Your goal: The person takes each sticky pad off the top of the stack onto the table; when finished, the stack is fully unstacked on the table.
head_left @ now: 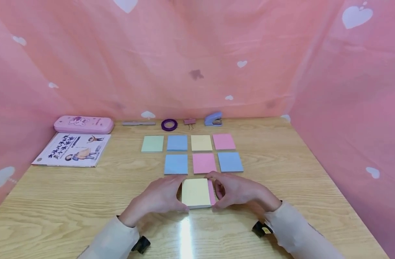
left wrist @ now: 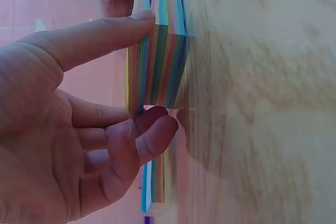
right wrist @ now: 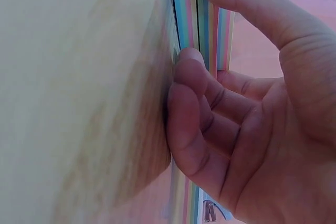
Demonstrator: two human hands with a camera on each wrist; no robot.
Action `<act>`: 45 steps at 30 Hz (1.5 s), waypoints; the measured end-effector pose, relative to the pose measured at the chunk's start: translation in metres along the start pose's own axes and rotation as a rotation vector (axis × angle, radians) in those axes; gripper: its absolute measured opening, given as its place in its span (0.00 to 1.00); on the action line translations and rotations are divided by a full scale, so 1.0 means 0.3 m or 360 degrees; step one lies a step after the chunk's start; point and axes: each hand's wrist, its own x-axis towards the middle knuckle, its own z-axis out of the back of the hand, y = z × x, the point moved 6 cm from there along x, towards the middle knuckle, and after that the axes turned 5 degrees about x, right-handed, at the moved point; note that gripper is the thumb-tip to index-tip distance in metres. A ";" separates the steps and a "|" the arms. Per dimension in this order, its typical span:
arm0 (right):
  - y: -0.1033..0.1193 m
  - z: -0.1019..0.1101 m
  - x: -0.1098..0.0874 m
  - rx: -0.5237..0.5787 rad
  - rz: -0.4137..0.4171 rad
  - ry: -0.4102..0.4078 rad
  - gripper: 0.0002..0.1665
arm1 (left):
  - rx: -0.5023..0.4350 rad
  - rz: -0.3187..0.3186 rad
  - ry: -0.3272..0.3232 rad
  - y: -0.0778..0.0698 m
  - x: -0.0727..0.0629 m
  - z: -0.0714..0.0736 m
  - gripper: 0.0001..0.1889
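Note:
A stack of sticky note pads (head_left: 195, 193) rests on the wooden table between both hands, its top pad yellow. That pad sits shifted left, baring a strip of the pink pad (head_left: 212, 192) beneath. My left hand (head_left: 162, 197) holds the stack's left side, thumb at the near edge and fingers at the far edge. From the right, my right hand (head_left: 237, 190) grips it the same way, its lower fingers curled by the table. Striped multicoloured edges of the stack (left wrist: 163, 61) show in the left wrist view, with slight offsets between pads.
Beyond the hands lie two rows of pads, including a pink pad (head_left: 204, 163) and a green pad (head_left: 152, 144). Along the back are a pencil case (head_left: 84, 125), a purple tape roll (head_left: 169, 130), a binder clip (head_left: 189, 122) and a stapler (head_left: 213, 119). A book (head_left: 72, 150) lies left.

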 end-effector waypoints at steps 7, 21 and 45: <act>-0.014 -0.006 -0.019 -0.0010 -0.0026 -0.0012 0.48 | -0.0058 -0.0005 0.0003 0.009 0.000 -0.009 0.45; -0.027 -0.008 -0.022 0.0034 -0.0027 -0.0009 0.49 | -0.0064 0.0030 -0.0015 0.061 -0.006 -0.008 0.46; -0.012 -0.006 0.001 0.0019 -0.0002 -0.0003 0.47 | -0.0193 0.0153 -0.0125 0.376 -0.098 0.227 0.40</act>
